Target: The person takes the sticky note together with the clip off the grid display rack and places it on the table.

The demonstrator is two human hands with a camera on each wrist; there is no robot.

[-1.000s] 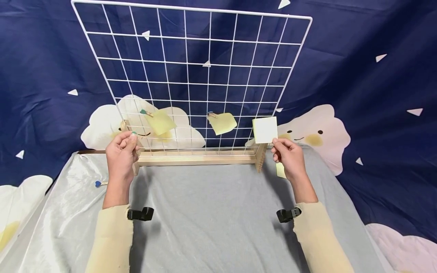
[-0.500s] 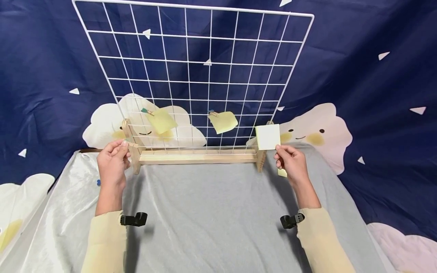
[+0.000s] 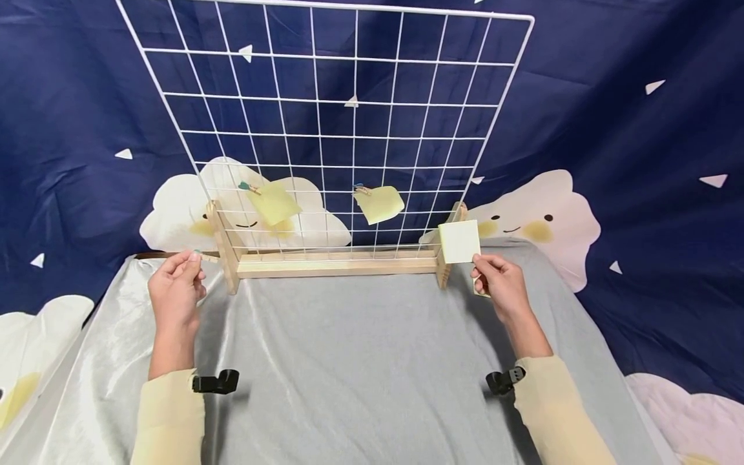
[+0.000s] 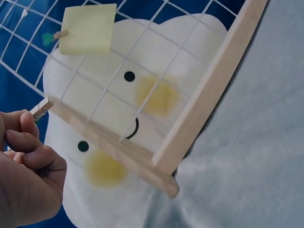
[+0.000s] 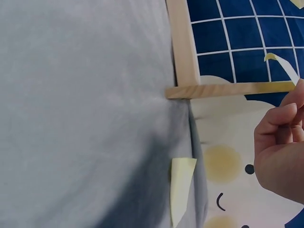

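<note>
My left hand [image 3: 177, 294] pinches a small wooden clothespin [image 4: 42, 108] with a green end, left of the stand's left foot. At the right, my right hand [image 3: 504, 287] holds a pale yellow sticky note [image 3: 460, 241] by its lower corner, in front of the stand's right foot. Edge-on in the right wrist view, that note [image 5: 285, 66] curls at its tip. Two other sticky notes hang on the white wire grid [image 3: 356, 59]: a left note [image 3: 275, 203] under a green-ended clothespin [image 3: 248, 188], and a middle note [image 3: 380, 205] under a blue-ended clothespin [image 3: 361, 189].
The grid stands in a wooden base [image 3: 337, 265] on a grey cloth-covered table [image 3: 349, 361]. One more sticky note [image 5: 181, 190] lies at the table's right, partly behind my right hand in the head view. A dark blue curtain [image 3: 639, 226] with clouds hangs behind.
My left hand has drawn back from the grid, down and left, with the clothespin. The right hand has shifted slightly down and right with its sticky note. The blue-ended clothespin on the table is now hidden.
</note>
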